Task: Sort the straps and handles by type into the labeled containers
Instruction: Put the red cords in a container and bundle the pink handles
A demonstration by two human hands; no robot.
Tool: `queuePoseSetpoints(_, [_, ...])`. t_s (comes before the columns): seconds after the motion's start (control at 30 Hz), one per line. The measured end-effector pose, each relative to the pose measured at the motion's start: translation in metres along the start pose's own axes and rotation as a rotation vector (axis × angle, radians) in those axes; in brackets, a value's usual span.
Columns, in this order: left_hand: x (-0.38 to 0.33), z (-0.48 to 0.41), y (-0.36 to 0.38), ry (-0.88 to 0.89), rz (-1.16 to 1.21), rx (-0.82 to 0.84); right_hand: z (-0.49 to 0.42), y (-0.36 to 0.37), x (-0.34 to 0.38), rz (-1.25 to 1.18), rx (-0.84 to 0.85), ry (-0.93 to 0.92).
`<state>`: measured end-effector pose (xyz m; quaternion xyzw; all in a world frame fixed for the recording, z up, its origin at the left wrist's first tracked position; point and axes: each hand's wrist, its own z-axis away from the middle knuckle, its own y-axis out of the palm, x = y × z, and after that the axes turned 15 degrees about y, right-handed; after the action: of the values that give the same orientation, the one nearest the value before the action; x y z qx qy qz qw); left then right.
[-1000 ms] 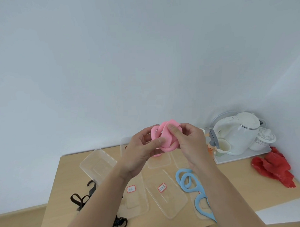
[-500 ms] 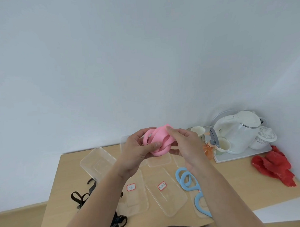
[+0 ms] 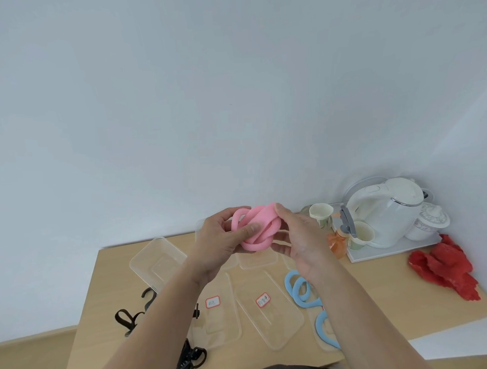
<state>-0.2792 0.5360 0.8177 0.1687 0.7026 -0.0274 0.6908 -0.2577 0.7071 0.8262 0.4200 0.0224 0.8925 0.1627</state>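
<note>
A coiled pink foam strap is held up in the air above the table by both hands. My left hand grips it from the left with the thumb across the coils. My right hand pinches its top and cradles it from the right. Below lie several clear plastic containers, two with red-edged labels: a left labeled container and a middle labeled container. A blue foam strap lies curled at the right, partly under my right forearm. Black straps lie at the table's left.
An unlabeled clear container stands tilted at the back left. A white tray holds a white kettle, cups and a lidded jar. A crumpled red cloth lies at the far right. More black straps sit at the near edge.
Both hands turned and loosened the pink strap coil, which now spreads wider between them. My right thumb now pinches the top of the coil.
</note>
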Motion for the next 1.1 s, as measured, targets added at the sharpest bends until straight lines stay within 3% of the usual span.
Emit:
queuePoseSetpoints(0.47, [0.007,-0.009,-0.009,-0.004,-0.125,-0.035,-0.008,0.0,-0.004,0.069,0.039,-0.058])
queuePoseSetpoints(0.87, [0.046,-0.017,-0.017,-0.124,-0.009,-0.015,-0.049,-0.007,-0.026,0.052,-0.023,-0.038])
queuePoseSetpoints(0.97, [0.07,-0.024,-0.015,-0.199,-0.058,-0.069,-0.064,-0.01,-0.041,0.081,-0.051,-0.007])
queuePoseSetpoints(1.1, [0.092,-0.039,-0.018,-0.249,-0.257,-0.013,-0.077,-0.016,-0.063,0.182,-0.084,0.022])
